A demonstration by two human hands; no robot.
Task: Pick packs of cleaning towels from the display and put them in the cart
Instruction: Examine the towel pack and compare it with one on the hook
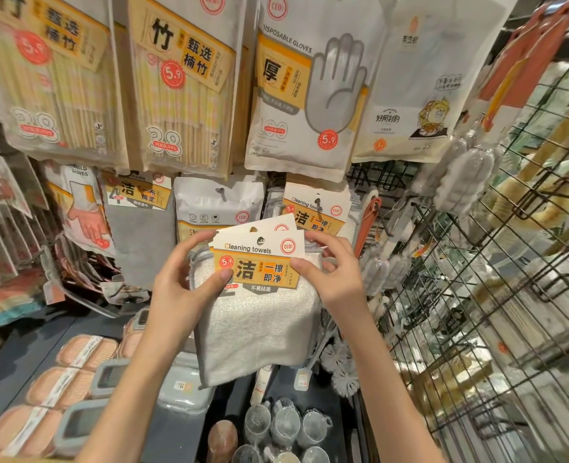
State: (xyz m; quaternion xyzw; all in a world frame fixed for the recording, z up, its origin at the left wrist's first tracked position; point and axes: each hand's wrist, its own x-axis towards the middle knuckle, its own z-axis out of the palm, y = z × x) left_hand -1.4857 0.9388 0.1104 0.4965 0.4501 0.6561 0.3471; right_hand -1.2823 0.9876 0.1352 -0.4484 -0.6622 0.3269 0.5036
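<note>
Head view shows your left hand (189, 282) and right hand (333, 272) pinching packs of cleaning towels (259, 295) just off their display peg (318, 199), fingers grasping the card header; next, judge a swing toward the unseen cart.

The packs of cleaning towels (259, 295) are held up in front of the display, clear of the hooks. Several header cards fan out at the top, overlapping one another and tilted slightly. The front card is white above, printed "Cleaning towels", with an orange panel of dark characters, a red 5.9 price disc and a red round logo. A white, textured cloth with a grey stitched edge hangs below the cards. More cleaning towel packs on the hook (315, 212) hang just behind, carrying the same card design.
</note>
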